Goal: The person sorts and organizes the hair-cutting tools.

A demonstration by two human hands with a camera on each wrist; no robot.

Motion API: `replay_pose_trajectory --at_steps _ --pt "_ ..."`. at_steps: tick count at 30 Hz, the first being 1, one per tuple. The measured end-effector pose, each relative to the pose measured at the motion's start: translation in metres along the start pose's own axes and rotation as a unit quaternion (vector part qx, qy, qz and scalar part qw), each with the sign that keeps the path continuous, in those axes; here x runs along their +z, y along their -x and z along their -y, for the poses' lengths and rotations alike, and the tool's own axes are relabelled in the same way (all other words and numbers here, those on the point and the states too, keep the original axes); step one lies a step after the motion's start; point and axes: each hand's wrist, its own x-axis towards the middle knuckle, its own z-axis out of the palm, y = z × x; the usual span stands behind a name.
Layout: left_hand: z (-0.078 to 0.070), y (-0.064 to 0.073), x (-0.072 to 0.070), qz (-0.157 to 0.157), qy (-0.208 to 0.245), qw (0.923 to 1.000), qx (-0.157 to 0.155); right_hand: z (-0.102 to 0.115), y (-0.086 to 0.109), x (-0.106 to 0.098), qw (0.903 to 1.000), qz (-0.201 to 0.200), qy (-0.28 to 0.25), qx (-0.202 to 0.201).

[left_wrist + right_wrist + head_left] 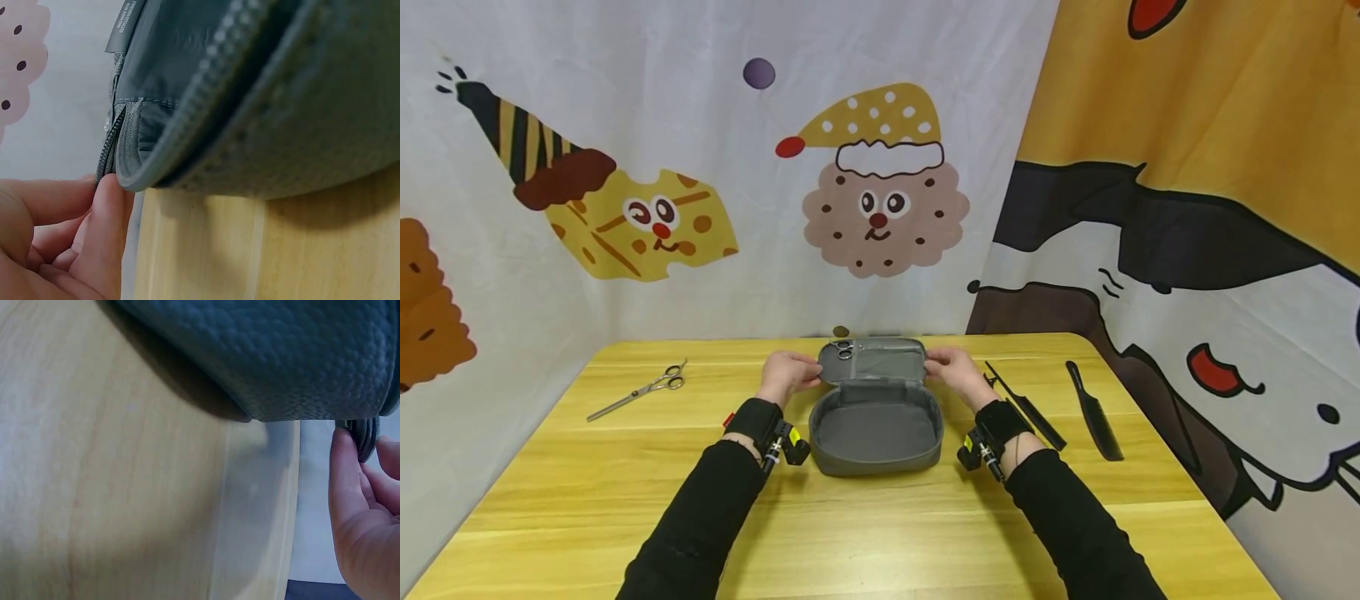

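Note:
A grey zippered case (876, 460) sits on the table with its lid (891, 360) folded up at the back and its bottom part bare inside. My left hand (787, 375) pinches the lid's left edge; the left wrist view shows thumb and finger on the zipper edge (107, 150). On the opposite side, my right hand (958, 375) pinches the lid's right edge. A pair of scissors (844, 350) lies at the left of the lid's inner face, beside a clear pocket. Seen from the right wrist, the case's pebbled outer wall (281, 362) stands near the fingers.
Another pair of scissors (636, 393) lies at the left of the wooden table (865, 542). To the right are a slim black tail comb (1036, 417), partly near my right wrist, and a black handled comb (1097, 417). A printed curtain (700, 50) hangs behind.

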Motion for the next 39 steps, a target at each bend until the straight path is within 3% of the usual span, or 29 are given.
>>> replay_pose_trajectory --at_steps 11,21,27,35,39 --pt "0.002 -0.002 0.002 0.018 -0.059 0.9981 0.007 -0.004 0.001 -0.002 0.9988 0.023 0.017 0.04" --pt "0.001 0.002 0.002 0.036 -0.07 0.9967 0.017 -0.006 0.002 -0.003 0.9953 0.033 0.08 0.043" --pt "0.003 0.0 -0.001 0.05 -0.063 0.9966 0.015 -0.004 0.004 -0.002 0.9941 0.035 0.091 0.047" --pt "0.002 0.001 -0.003 0.065 -0.062 0.9958 0.018 -0.005 0.004 -0.002 0.9957 0.035 0.058 0.062" --pt "0.002 0.003 -0.009 0.054 -0.096 0.9932 0.039 -0.006 0.004 -0.003 0.9969 0.029 0.05 0.052"
